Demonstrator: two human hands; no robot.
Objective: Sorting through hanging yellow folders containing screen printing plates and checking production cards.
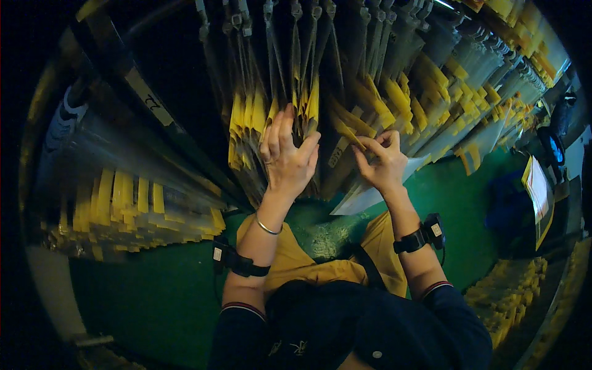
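Observation:
Clear plastic sleeves with yellow paper hang in a row before me. My left hand (290, 151) has its fingers stretched out, their tips against the yellow edges of a bunch of sleeves (250, 114); it grips nothing that I can see. To the right, my right hand (382, 160) pinches the edge of a yellow paper piece (346, 131) on a hanging sleeve. A white sheet (364, 194) hangs tilted just below that hand. Between my hands hang more yellow-edged sleeves (306, 105), partly covered by my left fingers.
Metal hooks (316, 12) carry the sleeves overhead. More yellow-filled sleeves (431, 92) crowd the right, and another hanging row (123, 197) stands at the left beside a dark rail with a label (148, 97). Papers (538, 191) hang at far right. Below is a green floor (154, 290).

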